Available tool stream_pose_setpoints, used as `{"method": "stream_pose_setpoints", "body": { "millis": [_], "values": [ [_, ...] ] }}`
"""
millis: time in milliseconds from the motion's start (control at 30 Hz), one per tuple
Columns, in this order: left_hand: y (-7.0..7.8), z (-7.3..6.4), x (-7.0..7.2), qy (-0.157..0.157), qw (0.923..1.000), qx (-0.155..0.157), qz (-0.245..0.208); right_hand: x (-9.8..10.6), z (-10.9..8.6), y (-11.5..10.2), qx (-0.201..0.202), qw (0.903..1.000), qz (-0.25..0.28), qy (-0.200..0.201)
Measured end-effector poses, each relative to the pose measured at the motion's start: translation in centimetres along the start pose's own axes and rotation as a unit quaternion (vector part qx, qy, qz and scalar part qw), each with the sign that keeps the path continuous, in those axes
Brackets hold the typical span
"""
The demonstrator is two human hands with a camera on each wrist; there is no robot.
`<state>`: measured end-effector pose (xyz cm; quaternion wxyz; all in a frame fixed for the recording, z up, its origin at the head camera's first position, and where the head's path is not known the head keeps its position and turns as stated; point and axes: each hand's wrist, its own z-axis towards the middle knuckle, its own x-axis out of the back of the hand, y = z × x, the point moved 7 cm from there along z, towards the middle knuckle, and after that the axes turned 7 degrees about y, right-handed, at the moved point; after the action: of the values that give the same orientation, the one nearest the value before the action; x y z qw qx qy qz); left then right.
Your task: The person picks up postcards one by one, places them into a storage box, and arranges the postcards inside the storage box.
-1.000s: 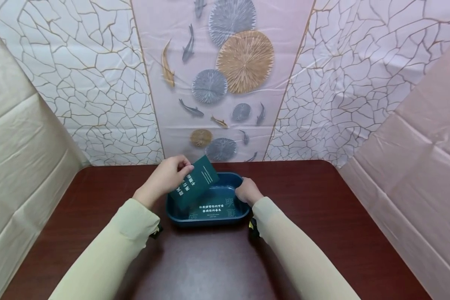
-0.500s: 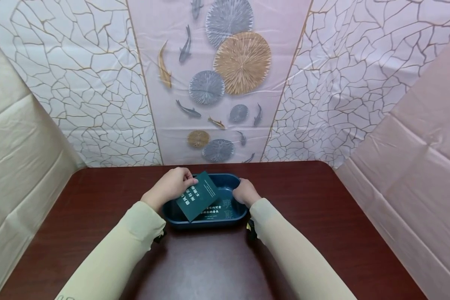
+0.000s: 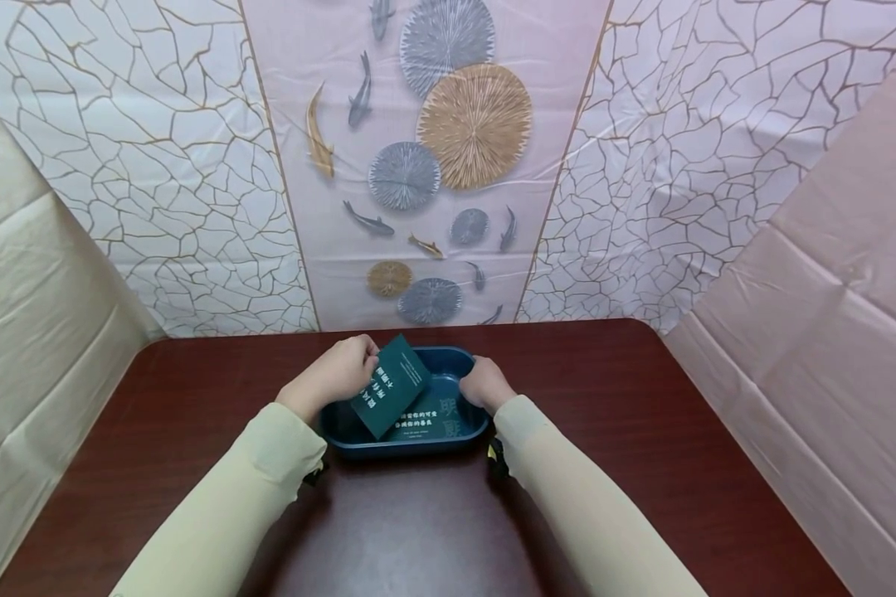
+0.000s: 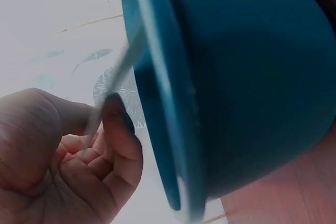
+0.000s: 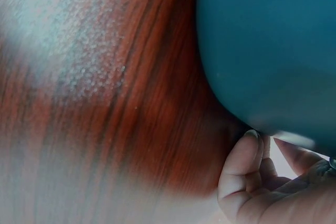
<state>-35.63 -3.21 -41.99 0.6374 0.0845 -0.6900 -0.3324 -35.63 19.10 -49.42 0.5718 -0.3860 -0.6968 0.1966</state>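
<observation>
My left hand (image 3: 341, 371) pinches a dark green card (image 3: 394, 385) with white lettering between thumb and fingers. The card is held tilted over the left part of a blue plastic basin (image 3: 418, 450). In the left wrist view the card appears edge-on as a thin strip (image 4: 122, 64), crossing behind the basin's rim (image 4: 170, 93). Another green card with white print (image 3: 427, 419) lies flat inside the basin, partly covered by the held one. At the basin's right end my right hand (image 3: 485, 383) grips the rim; its fingers (image 5: 244, 163) show under the basin's edge in the right wrist view.
The basin stands on a dark red-brown wooden table (image 3: 418, 531). A patterned backdrop (image 3: 418, 249) rises behind the table's far edge, with pale cloth walls (image 3: 836, 348) at both sides. A dark wrist strap (image 3: 498, 458) shows below the right sleeve.
Compared with one second ago, my left hand has lowered the card toward the basin. My right hand keeps its hold on the rim. The head view has shifted slightly.
</observation>
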Motion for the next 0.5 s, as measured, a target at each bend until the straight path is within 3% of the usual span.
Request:
{"method": "stream_pose_setpoints", "body": {
  "millis": [133,300,500],
  "values": [
    [0.3,0.0,-0.1,0.000,0.9998,-0.019,-0.006,0.1,0.0,0.1,0.002,1.0000,0.001,0.001],
    [0.5,0.0,-1.2,-0.026,0.9992,-0.030,-0.003,0.1,0.0,0.1,0.003,1.0000,-0.006,0.003],
    [0.4,0.2,-2.5,-0.038,0.9987,-0.010,0.034,0.0,0.0,0.1,-0.001,1.0000,-0.008,0.005]
  ]
}}
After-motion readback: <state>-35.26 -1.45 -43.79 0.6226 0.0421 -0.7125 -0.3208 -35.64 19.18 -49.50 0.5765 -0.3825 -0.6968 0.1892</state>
